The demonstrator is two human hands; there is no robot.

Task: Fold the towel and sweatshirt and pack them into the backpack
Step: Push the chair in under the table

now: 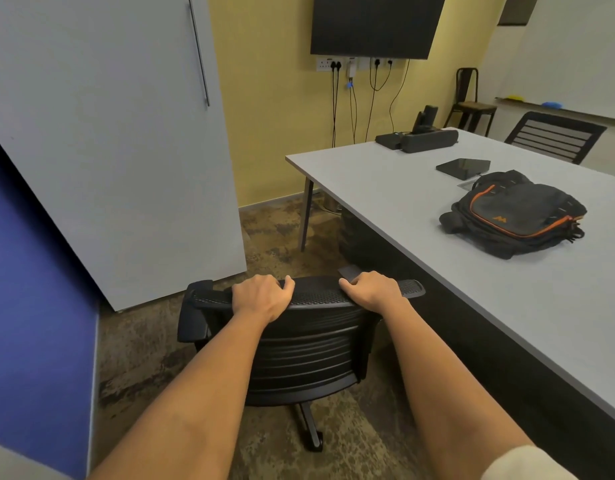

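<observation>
Backpack (517,213), orange M logo (500,219), left hand (261,296), right hand (372,289) gripping chair (309,351)

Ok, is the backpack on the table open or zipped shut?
Looks shut: the backpack lies flat on the table, orange-trimmed flap closed, no gap showing. Its main zip cannot be told.

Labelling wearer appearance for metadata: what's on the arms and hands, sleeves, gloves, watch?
No gloves, rings or watch visible on left hand or right hand. Forearms uncovered. A cream sleeve on the right upper arm, bottom edge; pale fabric at bottom left too.
</observation>
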